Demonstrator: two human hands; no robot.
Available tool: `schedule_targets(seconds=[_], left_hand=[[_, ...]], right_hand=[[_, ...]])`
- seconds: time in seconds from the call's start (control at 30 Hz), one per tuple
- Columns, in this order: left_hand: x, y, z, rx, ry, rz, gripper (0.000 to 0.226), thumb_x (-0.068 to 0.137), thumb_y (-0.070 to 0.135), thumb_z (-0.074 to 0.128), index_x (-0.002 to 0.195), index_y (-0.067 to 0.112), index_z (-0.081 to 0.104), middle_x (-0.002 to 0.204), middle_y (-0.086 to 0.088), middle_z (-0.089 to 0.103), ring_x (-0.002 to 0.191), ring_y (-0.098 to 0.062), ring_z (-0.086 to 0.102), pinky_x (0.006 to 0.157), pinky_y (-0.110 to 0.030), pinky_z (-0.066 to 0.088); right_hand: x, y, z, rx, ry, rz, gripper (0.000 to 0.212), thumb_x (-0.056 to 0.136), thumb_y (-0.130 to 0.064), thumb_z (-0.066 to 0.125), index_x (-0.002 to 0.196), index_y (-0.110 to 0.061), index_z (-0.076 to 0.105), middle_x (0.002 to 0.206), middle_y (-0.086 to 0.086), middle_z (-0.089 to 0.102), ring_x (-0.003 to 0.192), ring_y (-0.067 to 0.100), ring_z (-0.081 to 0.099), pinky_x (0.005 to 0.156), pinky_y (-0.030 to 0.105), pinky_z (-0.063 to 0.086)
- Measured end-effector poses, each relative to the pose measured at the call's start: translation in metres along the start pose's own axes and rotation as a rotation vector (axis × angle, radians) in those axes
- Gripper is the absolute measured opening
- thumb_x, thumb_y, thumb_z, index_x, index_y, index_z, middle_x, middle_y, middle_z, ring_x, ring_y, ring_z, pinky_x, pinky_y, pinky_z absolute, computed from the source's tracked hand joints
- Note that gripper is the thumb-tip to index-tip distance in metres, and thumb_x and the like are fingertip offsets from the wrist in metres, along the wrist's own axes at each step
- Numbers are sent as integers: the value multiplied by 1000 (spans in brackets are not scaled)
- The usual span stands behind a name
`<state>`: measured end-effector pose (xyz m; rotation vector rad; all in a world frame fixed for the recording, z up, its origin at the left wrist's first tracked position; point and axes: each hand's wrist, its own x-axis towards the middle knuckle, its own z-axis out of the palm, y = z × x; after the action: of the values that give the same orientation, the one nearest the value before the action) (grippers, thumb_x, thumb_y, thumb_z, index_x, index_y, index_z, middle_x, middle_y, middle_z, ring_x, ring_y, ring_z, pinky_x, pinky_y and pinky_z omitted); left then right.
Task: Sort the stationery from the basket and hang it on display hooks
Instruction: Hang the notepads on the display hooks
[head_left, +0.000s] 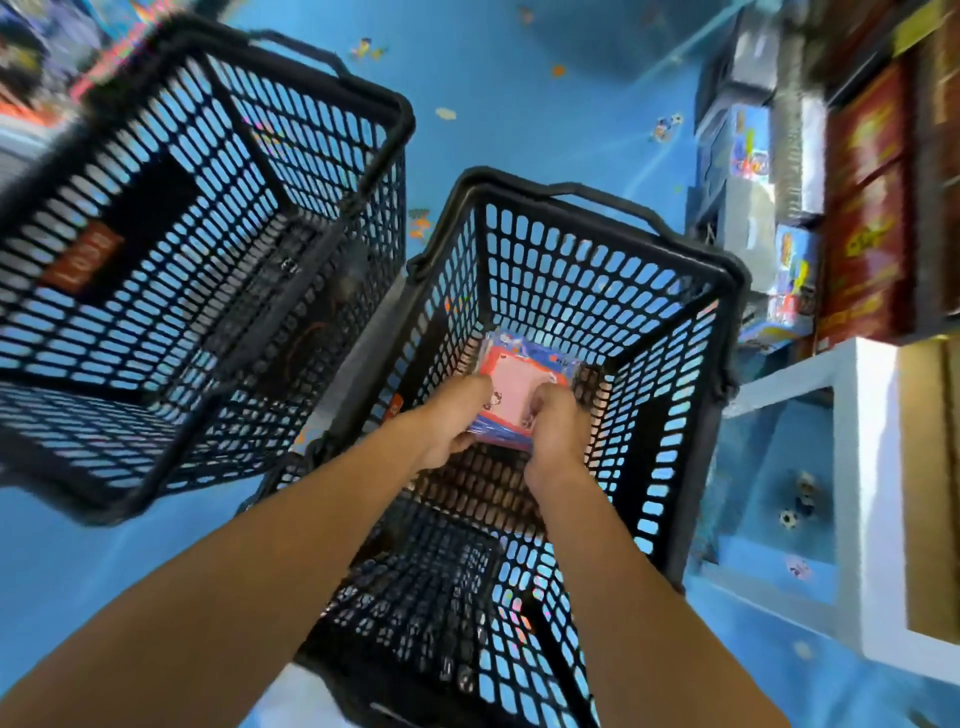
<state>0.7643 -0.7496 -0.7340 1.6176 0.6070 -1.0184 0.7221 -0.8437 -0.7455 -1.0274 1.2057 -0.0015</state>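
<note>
A black mesh shopping basket (722, 322) stands on the blue floor below me. Deep inside it lies a stack of stationery packs (519, 376), pink with cartoon prints and blue edges. Both my arms reach down into the basket. My left hand (447, 421) grips the stack's left edge, fingers curled over it. My right hand (553, 431) grips the near right edge, thumb on top. The lower part of the stack is hidden under my hands.
A second black mesh basket (395, 135) stands to the left, touching the first; I see nothing in it. A white shelf unit (872, 467) and boxed goods (748, 156) line the right side. Blue patterned floor (519, 78) lies beyond the baskets.
</note>
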Motion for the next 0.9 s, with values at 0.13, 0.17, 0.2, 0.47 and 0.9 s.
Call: schedule_targets(seconds=[0.13, 0.17, 0.2, 0.47, 0.9], left_hand=[[-55, 17, -28, 18, -204, -1, 33, 83, 14, 45, 113, 16, 60, 107, -9, 71, 103, -27, 67, 92, -48, 49], [-70, 21, -37, 17, -248, 17, 44, 73, 14, 50, 116, 13, 60, 114, -12, 70, 113, -33, 66, 98, -56, 48], [-86, 24, -48, -1, -282, 35, 55, 63, 14, 53, 118, 11, 61, 117, -15, 69, 118, -36, 65, 100, -62, 48], [-191, -12, -129, -185, -374, 124, 51, 72, 14, 72, 122, 11, 64, 116, -17, 75, 101, -37, 74, 85, -48, 58], [-363, -235, -342, -514, 202, 386, 56, 78, 10, 86, 128, 15, 60, 98, -7, 75, 81, -24, 75, 63, -33, 61]], right_hand=[[-47, -15, -5, -34, -118, -66, 72, 60, -16, 58, 128, 6, 52, 98, 15, 66, 91, 36, 69, 64, 36, 52], [-60, -18, -7, -46, -142, -79, 72, 60, -15, 57, 129, 6, 51, 97, 13, 65, 91, 36, 68, 62, 34, 51], [-78, -23, -8, -56, -176, -92, 71, 60, -15, 56, 128, 5, 52, 96, 12, 64, 90, 34, 66, 59, 31, 50], [-200, -17, 10, -223, -447, -265, 31, 87, 0, 49, 116, -11, 50, 100, 10, 61, 90, 26, 64, 71, 37, 53], [-432, 166, 98, -829, -966, -726, 35, 82, 0, 63, 109, -22, 68, 92, -8, 72, 80, -8, 66, 74, 21, 55]])
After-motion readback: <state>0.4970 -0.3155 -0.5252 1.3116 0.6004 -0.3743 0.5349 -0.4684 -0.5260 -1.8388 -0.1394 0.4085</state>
